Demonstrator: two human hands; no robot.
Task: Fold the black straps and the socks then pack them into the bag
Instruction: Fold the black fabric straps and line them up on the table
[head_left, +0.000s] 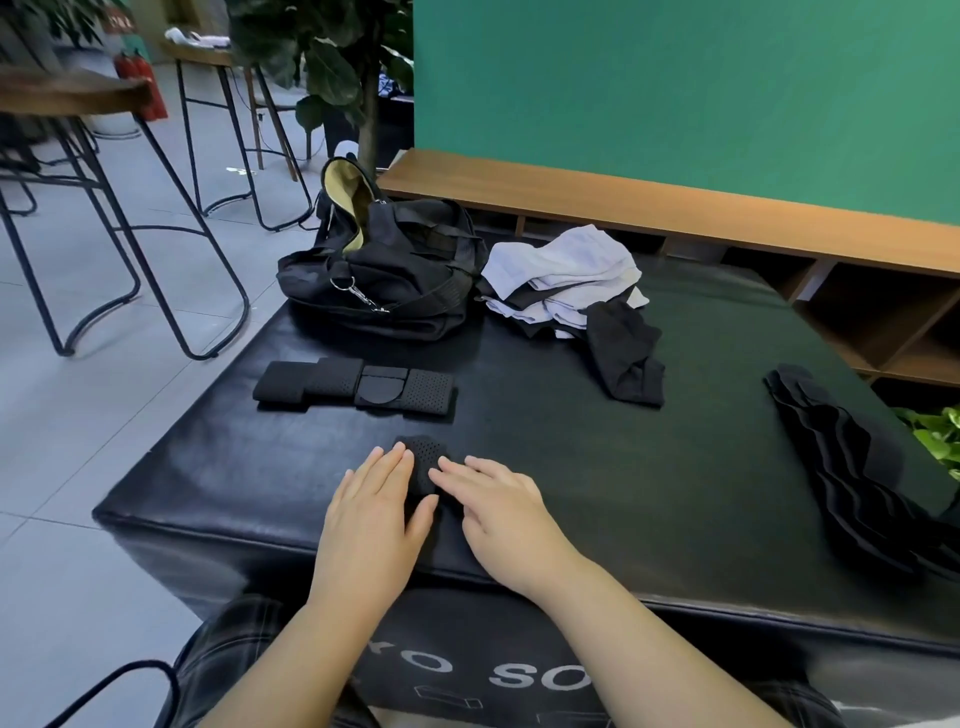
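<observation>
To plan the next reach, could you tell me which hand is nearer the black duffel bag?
Left. The left hand lies almost straight below the black duffel bag, pressing a folded strap; the right hand lies farther right.

Most of the small perforated black strap (427, 457) lies hidden under the left hand (371, 512) and the right hand (498, 512), so its folds and full length cannot be told. The long black strap (852, 467) at the right runs off the picture's edge, and the socks (566, 275) lie in a tangled heap where single pieces and pairs cannot be counted. The inside of the bag (384, 270) is mostly out of sight, and the white lettering (493, 673) on the black block's (675, 426) front is partly covered by the forearms.
</observation>
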